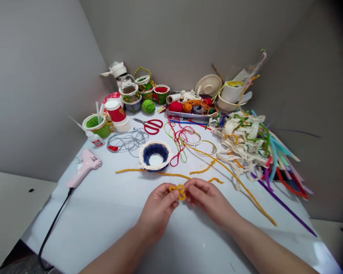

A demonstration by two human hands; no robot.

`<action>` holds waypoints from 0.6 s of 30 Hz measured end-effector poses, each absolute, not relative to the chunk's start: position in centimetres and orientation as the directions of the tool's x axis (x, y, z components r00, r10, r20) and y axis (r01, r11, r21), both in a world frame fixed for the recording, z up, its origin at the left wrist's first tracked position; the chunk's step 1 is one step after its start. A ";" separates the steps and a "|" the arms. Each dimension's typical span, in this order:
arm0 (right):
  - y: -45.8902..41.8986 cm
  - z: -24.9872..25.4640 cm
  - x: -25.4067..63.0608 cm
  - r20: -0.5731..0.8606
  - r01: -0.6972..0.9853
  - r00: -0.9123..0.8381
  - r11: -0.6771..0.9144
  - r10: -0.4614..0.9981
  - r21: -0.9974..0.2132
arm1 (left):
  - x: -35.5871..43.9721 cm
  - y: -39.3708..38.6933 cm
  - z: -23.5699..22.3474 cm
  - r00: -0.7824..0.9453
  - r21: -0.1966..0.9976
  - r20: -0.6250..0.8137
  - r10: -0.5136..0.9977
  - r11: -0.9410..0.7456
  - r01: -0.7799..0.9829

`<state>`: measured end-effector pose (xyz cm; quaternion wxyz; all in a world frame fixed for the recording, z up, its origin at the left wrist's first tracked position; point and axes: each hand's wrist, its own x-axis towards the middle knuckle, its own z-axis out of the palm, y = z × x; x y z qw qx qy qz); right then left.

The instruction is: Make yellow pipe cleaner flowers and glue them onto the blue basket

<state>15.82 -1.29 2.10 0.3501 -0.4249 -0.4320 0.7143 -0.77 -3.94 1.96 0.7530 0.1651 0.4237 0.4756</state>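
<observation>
A small yellow pipe-cleaner flower (181,193) with rounded loops is held up over the near part of the table. My left hand (160,203) pinches it from the left between thumb and forefinger. From the right, my right hand (205,194) closes its fingertips at the flower's edge. Just beyond my hands lies a long yellow pipe cleaner (174,174), running behind a blue bowl-shaped basket (156,154) with a white lace rim. A short bent yellow piece (216,180) rests beside my right hand, and another long yellow strand (240,177) slants off to the right.
A pink glue gun (85,167) with a black cord lies at left, near a glue bottle (95,139). Red-handled scissors (151,125) and tangled grey string (128,140) lie farther back. A metal tray (193,114) holds yarn. Lace and pipe cleaners (242,140) heap at right.
</observation>
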 end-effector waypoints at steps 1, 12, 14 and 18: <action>-1.3 2.2 15.8 -0.286 -0.086 -0.376 -0.340 0.881 -0.936 | -0.7 -3.9 2.0 0.176 0.659 -0.490 0.854 0.494 -0.567; -2.3 2.2 15.2 -0.137 0.184 -0.250 -0.092 0.959 -0.979 | -0.2 -4.1 1.7 0.034 0.871 -0.418 0.908 0.411 -0.269; -2.7 2.1 15.1 -0.063 0.251 -0.228 -0.003 0.972 -0.968 | -0.2 -4.2 1.7 0.015 0.903 -0.374 0.927 0.367 -0.225; -3.0 1.9 15.0 0.075 0.304 -0.218 0.141 0.973 -0.942 | 0.1 -4.3 1.6 -0.021 0.920 -0.351 0.936 0.341 -0.194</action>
